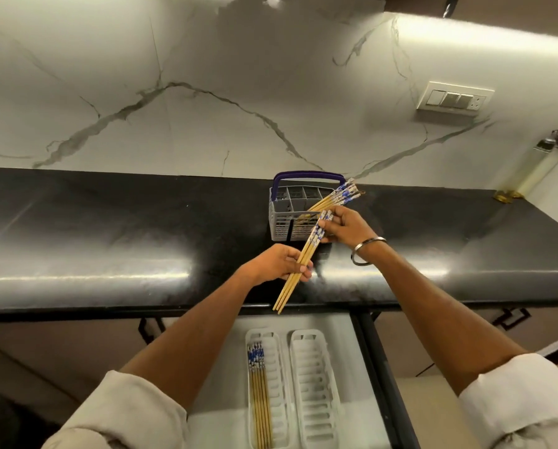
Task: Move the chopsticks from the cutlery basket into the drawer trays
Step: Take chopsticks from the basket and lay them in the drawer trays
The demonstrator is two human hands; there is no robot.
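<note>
**Bamboo bundle in hand, one tray partly filled**

Pale bamboo chopsticks with blue-patterned tops sit in three places. A few already lie lengthwise in the left tray (264,393) of the open drawer (345,322), tops at the far end, so part of the job is done. The right tray (314,390) beside it holds nothing that shows.

A held bundle (306,254) slants above the near edge of the black stone counter (109,228). The left hand (279,264) has its fingers curled around the plain shafts; the right hand (345,226) pinches the patterned tops with fingers closed on them. The thin tips point down and near, just past the counter's front lip.

More chopsticks (335,197) lean out of the grey cutlery basket (282,222), tops tilted to the right, just beyond the right hand. By my reading, the task is somewhere in the middle: this bundle has to go down, and at least one more lot waits in the basket.

Room looks generous. The drawer stands open directly below the hands, with both trays unobstructed. The counter lip lies between the bundle and the trays, so the tips would need to clear it on the way down. The basket's purple handle (306,174) arches over its far side, away from the hands.
</note>
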